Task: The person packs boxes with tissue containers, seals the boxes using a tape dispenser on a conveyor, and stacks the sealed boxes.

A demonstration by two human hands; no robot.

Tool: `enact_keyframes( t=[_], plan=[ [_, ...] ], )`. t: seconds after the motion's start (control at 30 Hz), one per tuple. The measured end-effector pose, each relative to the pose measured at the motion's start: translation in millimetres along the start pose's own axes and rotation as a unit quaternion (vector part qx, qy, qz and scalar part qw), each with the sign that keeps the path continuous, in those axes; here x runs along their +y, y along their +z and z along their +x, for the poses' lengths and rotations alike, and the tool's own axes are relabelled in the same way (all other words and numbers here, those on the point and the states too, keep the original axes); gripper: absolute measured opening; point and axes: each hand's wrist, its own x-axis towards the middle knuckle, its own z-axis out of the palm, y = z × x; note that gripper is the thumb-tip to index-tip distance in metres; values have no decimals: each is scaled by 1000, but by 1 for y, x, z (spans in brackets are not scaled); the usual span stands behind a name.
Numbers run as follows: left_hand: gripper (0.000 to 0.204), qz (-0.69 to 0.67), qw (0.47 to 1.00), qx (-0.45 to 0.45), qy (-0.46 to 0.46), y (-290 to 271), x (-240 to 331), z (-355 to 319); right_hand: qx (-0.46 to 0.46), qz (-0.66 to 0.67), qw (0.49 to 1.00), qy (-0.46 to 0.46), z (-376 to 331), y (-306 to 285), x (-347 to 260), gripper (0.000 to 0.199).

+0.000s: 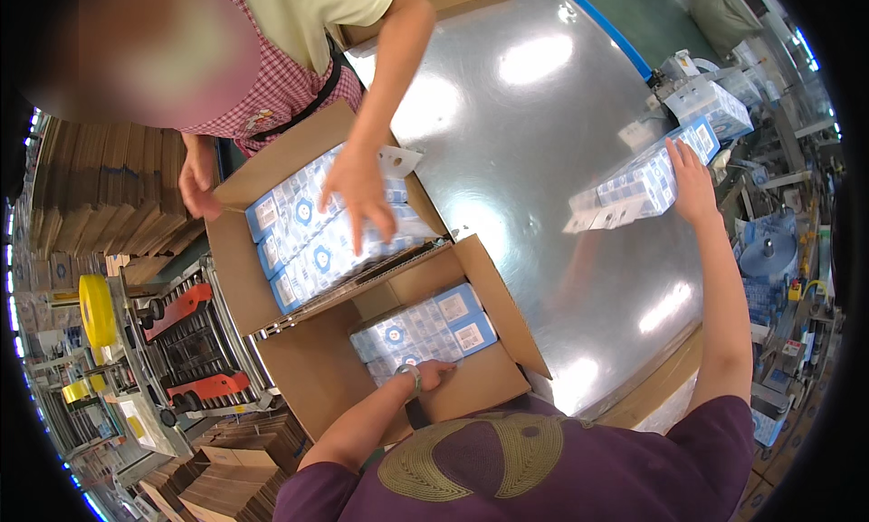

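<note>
My right hand (692,180) reaches out to the right over the metal table, its fingers laid across a row of blue-and-white wrapped packs (638,185) and gripping it. The row lies at a slant, clear film at its near left end. Inside the near open cardboard carton (493,377) is my left hand (433,374), wearing a band at the wrist. Its fingers look curled beside the near side of the blue-and-white packs (421,330) there; what they hold, if anything, is hidden. These packs fill the carton's right part; brown cardboard shows at its left.
Across from me, a person's hand (358,196) hovers over a second carton (303,151) full of similar packs (303,212). More packs (711,108) come off a machine at the far right. Flattened cardboard (104,187) and a roller conveyor (195,341) stand left.
</note>
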Motion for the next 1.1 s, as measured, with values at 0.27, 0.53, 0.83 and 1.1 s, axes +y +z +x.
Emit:
enact_keyframes(
  t=[0.27,0.53,0.83,1.1],
  plan=[
    [68,50,998,5,-44,-15,20,10,-9,93,993,-70,41,-24,-27,99],
    [24,231,803,470,285,-102,271,-79,-41,390,920,-17,-16,-59,-152,79],
    [95,527,718,332,311,-177,484,12,127,146,975,105,48,-39,7,89],
    [81,555,727,270,301,-177,474,43,-79,183,975,93,99,6,12,122]
  ],
)
